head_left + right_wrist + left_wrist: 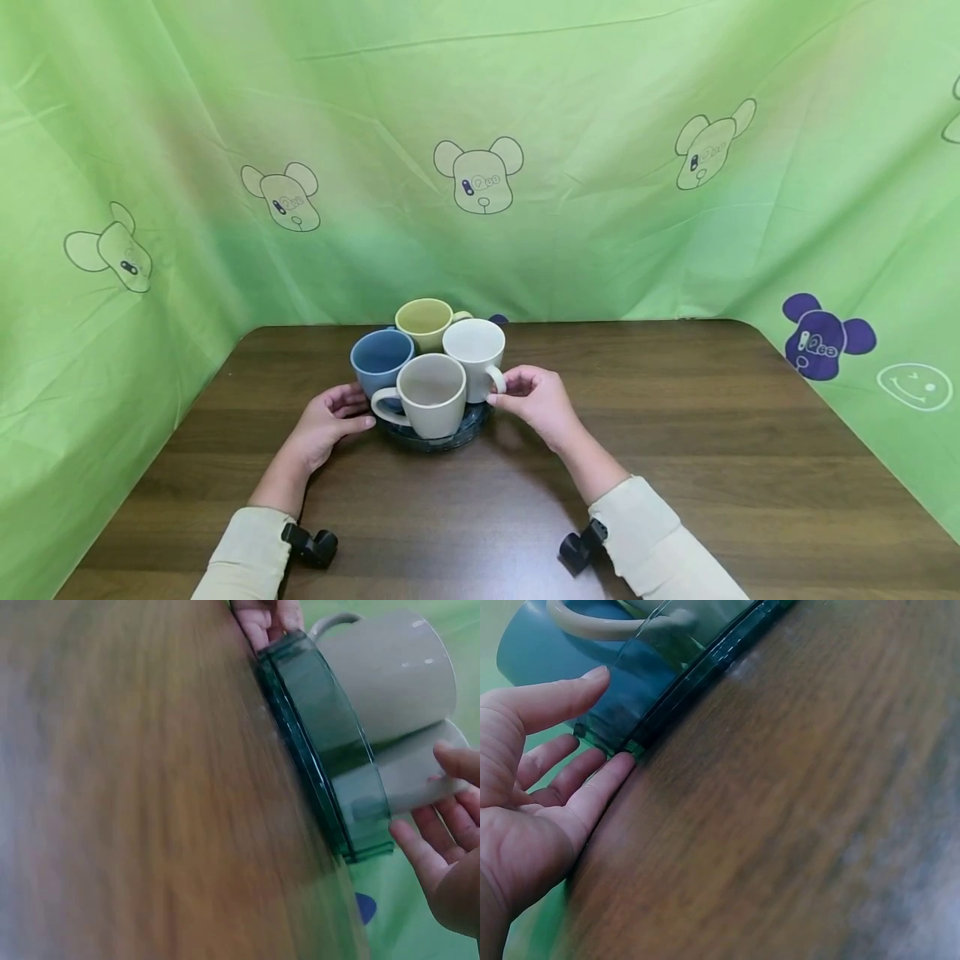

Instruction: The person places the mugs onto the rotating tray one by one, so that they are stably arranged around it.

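A white mug (474,358) stands in a round, see-through dark green tray (431,443). My right hand (538,407) is at its handle, thumb on the near side and curled fingers on the far side, pinching it. In the right wrist view, a lower finger of that hand reaches the wall of the tray (330,727). My left hand (325,423) rests at the tray's left edge, fingertips touching it low down and thumb straight. Beside that thumb are a blue mug (381,360) and a beige mug (432,396). Behind them stands a yellow-green mug (425,323).
The tray sits towards the back of a brown wooden table (645,467). A green cloth (585,242) with bear-head drawings hangs behind and at both sides. Black wrist cameras (310,546) are strapped over the light sleeves.
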Tool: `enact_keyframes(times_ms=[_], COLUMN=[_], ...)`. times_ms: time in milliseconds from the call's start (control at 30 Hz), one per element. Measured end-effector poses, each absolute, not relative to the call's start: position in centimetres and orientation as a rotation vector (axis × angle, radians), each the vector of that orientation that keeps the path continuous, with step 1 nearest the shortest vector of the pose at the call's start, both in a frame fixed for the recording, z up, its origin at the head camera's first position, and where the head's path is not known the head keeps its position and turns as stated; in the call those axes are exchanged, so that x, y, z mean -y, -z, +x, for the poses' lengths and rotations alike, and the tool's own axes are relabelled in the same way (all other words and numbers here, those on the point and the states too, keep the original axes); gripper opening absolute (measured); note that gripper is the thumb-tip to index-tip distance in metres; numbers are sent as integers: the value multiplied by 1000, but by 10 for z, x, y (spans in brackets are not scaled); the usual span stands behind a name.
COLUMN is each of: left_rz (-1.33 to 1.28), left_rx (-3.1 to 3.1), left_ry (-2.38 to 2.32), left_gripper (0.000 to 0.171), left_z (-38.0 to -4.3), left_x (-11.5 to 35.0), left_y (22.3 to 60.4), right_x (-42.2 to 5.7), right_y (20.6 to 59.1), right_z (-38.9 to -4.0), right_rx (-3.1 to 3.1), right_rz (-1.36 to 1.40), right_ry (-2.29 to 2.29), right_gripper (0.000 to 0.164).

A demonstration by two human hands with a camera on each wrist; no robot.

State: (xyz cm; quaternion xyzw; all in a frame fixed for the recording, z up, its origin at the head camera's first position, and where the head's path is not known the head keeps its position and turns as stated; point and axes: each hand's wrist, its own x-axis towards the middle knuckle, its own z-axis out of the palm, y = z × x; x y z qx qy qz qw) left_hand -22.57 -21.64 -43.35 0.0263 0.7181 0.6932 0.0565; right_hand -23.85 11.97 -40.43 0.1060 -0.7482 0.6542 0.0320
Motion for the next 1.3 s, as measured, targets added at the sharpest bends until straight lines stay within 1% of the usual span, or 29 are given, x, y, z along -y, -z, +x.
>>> enact_keyframes(times_ms=[267,433,500,633,700,1000,1300], left_rz=[14,-10,1,48,74,51,37], left_rx=[-2155,-2159,-2173,-2156,-2150,-2208,-2205], left_ry=[-2135,-2144,-2146,-2186,-2192,-2089,-2085], left_gripper=[52,47,51,69,74,66,69], left_z=[-226,-225,-225,-226,-226,-224,-223], left_x=[216,216,215,214,214,213,213], left_y=[434,435,435,435,435,433,432], right_x=[-130,-129,-128,-125,-123,-116,-115], right_y=[401,402,403,403,403,402,403], right_z=[-239,-239,-239,-237,-237,-233,-232], right_rx=[2159,2173,2186,2200,2200,2236,2236], right_rz=[433,445,448,452,460,481,508], right_ry=[-2144,-2107,-2078,-2053,-2054,-2056,-2088], right_gripper=[28,25,23,22,21,25,26])
